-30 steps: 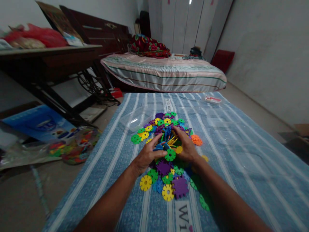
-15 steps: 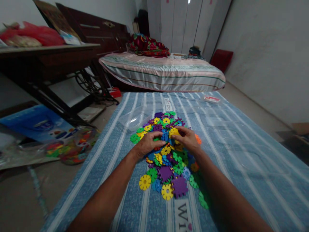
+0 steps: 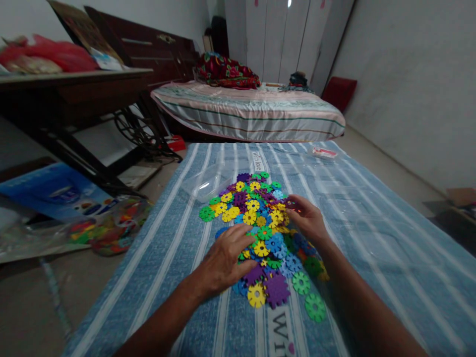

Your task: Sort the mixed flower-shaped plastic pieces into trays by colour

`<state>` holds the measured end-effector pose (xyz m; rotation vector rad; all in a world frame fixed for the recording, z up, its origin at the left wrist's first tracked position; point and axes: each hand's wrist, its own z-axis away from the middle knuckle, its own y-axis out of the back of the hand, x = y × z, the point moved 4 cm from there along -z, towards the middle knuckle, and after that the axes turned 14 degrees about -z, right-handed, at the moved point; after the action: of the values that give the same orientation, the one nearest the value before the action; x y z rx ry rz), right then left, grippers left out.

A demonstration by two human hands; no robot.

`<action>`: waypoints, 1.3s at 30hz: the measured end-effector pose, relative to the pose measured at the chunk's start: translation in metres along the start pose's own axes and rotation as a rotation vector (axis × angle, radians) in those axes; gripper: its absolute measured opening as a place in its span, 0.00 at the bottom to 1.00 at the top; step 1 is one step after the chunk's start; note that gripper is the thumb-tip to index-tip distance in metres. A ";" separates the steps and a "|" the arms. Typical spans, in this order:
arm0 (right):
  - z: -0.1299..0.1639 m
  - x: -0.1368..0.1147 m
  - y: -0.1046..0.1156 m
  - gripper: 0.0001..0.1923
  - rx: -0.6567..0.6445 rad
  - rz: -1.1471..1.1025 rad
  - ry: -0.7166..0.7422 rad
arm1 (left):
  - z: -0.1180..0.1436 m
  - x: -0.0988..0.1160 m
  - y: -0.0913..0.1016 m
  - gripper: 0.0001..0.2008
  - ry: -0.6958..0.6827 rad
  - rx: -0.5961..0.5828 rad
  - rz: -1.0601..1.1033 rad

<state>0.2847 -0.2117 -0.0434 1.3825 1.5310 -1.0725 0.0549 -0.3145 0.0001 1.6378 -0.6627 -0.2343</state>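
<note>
"Many plastic pieces (image 3: 275,243), where?"
"Heaped between near and far edges of the striped cloth (image 3: 178,238). Left hand (image 3: 225,260) over them, fingers parted; right hand (image 3: 308,221) alongside, pinching or not, I can't tell."

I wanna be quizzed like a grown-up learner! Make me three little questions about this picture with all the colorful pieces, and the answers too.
1. True or false: The left hand and the right hand are both on the right side of the pile of pieces.
2. Pick one: What shape is the purple piece at the front, closest to the person?
A) Triangle
B) Square with notched edges
C) Round
3. Fill in: The pile lies on a striped ____ cloth.

Key: 1. False, one hand is on each side. 2. B. 3. blue.
</note>
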 end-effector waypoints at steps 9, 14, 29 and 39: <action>0.034 -0.001 0.008 0.28 -0.046 0.371 -0.017 | 0.033 -0.006 -0.024 0.48 0.113 -0.054 -0.225; 0.044 -0.015 -0.018 0.28 -0.180 0.137 0.070 | 0.020 -0.010 -0.037 0.43 0.102 0.041 -0.262; 0.152 -0.012 0.004 0.43 -0.366 0.763 0.225 | 0.027 -0.008 -0.035 0.35 0.139 0.318 -0.306; 0.074 -0.005 -0.027 0.23 -0.273 0.674 0.354 | 0.030 -0.007 -0.035 0.32 0.135 0.344 -0.298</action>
<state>0.2593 -0.2844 -0.0607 1.7627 1.2267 -0.2079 0.0442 -0.3348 -0.0411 2.0650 -0.3658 -0.2305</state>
